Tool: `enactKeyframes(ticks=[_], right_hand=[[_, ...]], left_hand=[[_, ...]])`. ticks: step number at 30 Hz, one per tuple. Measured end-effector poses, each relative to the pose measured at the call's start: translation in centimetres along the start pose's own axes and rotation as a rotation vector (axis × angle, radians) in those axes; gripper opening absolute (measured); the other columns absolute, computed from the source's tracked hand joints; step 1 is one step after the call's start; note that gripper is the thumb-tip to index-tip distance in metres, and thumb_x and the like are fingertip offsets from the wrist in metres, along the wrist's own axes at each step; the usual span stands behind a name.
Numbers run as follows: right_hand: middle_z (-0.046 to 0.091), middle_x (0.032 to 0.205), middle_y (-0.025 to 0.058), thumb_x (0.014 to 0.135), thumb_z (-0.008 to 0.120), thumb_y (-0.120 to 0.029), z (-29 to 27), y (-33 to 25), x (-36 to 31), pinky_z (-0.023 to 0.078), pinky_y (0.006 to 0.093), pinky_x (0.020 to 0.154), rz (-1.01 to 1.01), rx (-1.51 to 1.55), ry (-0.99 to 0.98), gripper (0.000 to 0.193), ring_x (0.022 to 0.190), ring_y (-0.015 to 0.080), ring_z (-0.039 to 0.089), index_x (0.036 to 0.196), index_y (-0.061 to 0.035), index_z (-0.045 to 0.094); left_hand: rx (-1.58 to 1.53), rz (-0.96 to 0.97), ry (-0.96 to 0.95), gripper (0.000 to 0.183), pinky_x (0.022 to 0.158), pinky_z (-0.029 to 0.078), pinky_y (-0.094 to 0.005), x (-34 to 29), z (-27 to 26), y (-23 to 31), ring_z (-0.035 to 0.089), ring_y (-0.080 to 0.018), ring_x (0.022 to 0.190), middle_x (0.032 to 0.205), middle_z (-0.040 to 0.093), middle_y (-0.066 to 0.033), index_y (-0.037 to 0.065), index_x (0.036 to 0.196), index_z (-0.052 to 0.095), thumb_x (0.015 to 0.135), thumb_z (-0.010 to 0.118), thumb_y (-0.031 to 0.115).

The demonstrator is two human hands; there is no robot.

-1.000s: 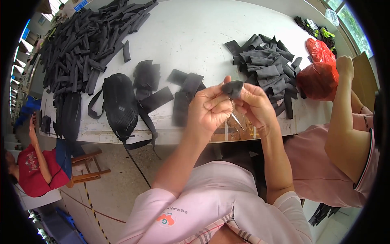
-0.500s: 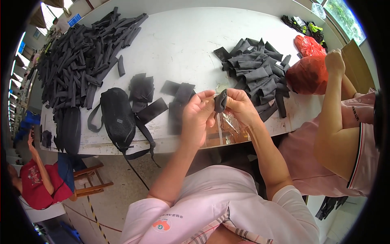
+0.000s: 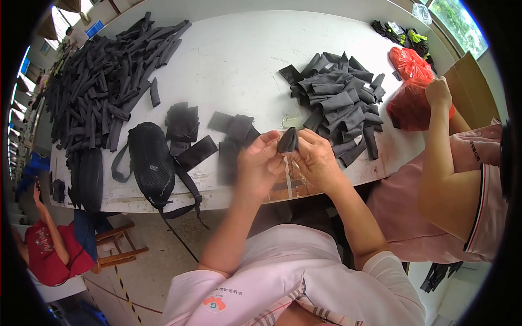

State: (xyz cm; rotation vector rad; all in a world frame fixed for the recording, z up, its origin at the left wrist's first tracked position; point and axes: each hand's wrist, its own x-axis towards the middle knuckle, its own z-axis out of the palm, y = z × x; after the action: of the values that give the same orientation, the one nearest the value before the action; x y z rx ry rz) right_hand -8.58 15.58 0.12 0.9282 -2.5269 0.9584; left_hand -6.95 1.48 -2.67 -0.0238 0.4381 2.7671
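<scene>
Over the near edge of the table, a small dark fabric piece [image 3: 288,140] is held up between my two hands, folded open at its upper end. My left hand [image 3: 258,164] grips its left side with thumb and fingers. My right hand [image 3: 317,161] pinches its right side. Just beyond my right hand lies a heap of flat dark fabric pieces [image 3: 340,103]. Several flat black pieces [image 3: 235,130] lie left of my left hand, close to another small stack [image 3: 182,122].
A large pile of dark fabric tubes [image 3: 103,87] covers the table's far left. A black mesh bag with straps [image 3: 151,165] lies at the near left edge. Red plastic bags [image 3: 410,62] stand at right, beside a co-worker's raised arm [image 3: 441,130]. Another person in red [image 3: 54,250] sits at left.
The fabric piece has turned in my hands and now shows its spread end. Both hands have shifted slightly; the co-worker's hand has lowered a little over the red bag.
</scene>
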Motion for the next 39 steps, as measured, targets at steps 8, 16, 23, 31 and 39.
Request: enactKeyframes(ticks=[8, 16, 23, 31, 39], right_hand=[[0.048, 0.072, 0.0102, 0.072, 0.057, -0.008, -0.5, -0.7, -0.1, 0.043, 0.0357, 0.059, 0.090, -0.015, -0.033, 0.013, 0.072, 0.0264, 0.051, 0.081, -0.0010, 0.052], [0.052, 0.078, 0.0101, 0.061, 0.068, -0.043, -1.2, -1.2, -0.4, 0.045, 0.0324, 0.056, 0.161, 0.171, 0.076, 0.053, 0.067, 0.0247, 0.055, 0.090, -0.0016, 0.053], [0.052, 0.076, 0.0091, 0.064, 0.068, -0.020, -2.4, -2.6, 0.5, 0.045, 0.0343, 0.056, 0.161, -0.055, -0.008, 0.034, 0.069, 0.0254, 0.054, 0.089, -0.0024, 0.053], [0.050, 0.074, 0.0093, 0.064, 0.062, -0.007, -2.1, -2.6, 0.4, 0.044, 0.0360, 0.057, 0.224, 0.023, -0.021, 0.024, 0.068, 0.0268, 0.052, 0.086, -0.0029, 0.054], [0.049, 0.068, 0.0104, 0.073, 0.058, -0.004, -0.3, -1.1, -0.2, 0.040, 0.0355, 0.051, 0.079, -0.012, 0.030, 0.009, 0.059, 0.0290, 0.048, 0.079, -0.0008, 0.052]], left_hand=[[0.949, 0.053, 0.168, 0.027, 0.049, 0.041, -0.0153, -0.2, 1.3, 2.7, 0.051, -0.0032, 0.059, 0.081, 0.058, -0.0024, 0.002, 0.106, 0.052, 0.082, 0.057, 0.014], [1.151, 0.463, -0.109, 0.019, 0.072, 0.044, -0.0218, 0.5, 2.7, 2.3, 0.052, -0.0093, 0.073, 0.090, 0.057, -0.0073, 0.002, 0.099, 0.058, 0.081, 0.056, 0.005], [1.007, 0.551, -0.027, 0.011, 0.071, 0.044, -0.0233, -0.4, 3.6, 1.4, 0.053, -0.0108, 0.078, 0.096, 0.055, -0.0089, -0.003, 0.083, 0.052, 0.087, 0.048, 0.007], [1.115, 0.454, -0.089, 0.013, 0.069, 0.044, -0.0212, 0.3, 3.4, 2.4, 0.054, -0.0093, 0.077, 0.086, 0.059, -0.0068, -0.003, 0.091, 0.058, 0.080, 0.057, 0.004], [0.656, 0.623, 0.116, 0.011, 0.077, 0.042, -0.0237, -1.0, 1.6, 0.4, 0.054, -0.0117, 0.080, 0.090, 0.059, -0.0082, -0.002, 0.088, 0.058, 0.077, 0.057, -0.003]])
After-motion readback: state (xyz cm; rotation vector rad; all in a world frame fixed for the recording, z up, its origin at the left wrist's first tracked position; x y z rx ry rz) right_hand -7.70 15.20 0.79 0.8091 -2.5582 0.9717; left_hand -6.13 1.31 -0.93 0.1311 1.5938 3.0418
